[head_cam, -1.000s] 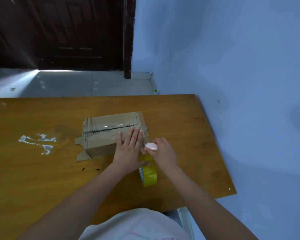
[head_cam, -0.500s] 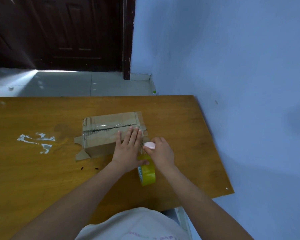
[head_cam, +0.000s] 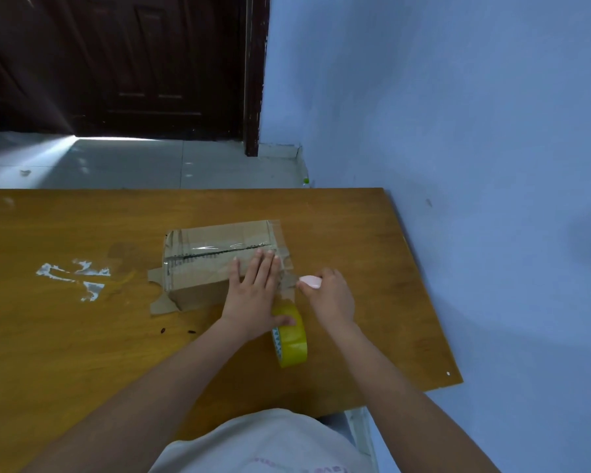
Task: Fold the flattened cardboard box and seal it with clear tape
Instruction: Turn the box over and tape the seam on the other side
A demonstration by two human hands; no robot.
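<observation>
The cardboard box (head_cam: 215,264) is sitting folded on the wooden desk (head_cam: 355,233), a little beyond the person's hands, with a strip of clear tape (head_cam: 219,249) shining along its top seam and loose end flaps (head_cam: 161,291) sticking out at its left end against the desk. The left hand (head_cam: 253,295) is lying flat on the right part of the box top, fingers straight and close together, pressing down; its thumb is reaching back and touching the roll of tape (head_cam: 290,339), which is standing on edge just nearer than the box's right corner. The right hand (head_cam: 328,295) is hovering just right of the box, fingers curled around a small pink tool (head_cam: 310,282) whose tip is pointing at the box's right end, where a tail of tape is hanging off; whether the tip is touching the tape cannot be told. White scraped patches (head_cam: 75,278) are showing on the desk well left of the box. Beyond the box, past the far desk edge, a pale tiled floor (head_cam: 151,165) is running to a dark door (head_cam: 133,63), and a blue wall (head_cam: 458,131) is standing to the box's right.
</observation>
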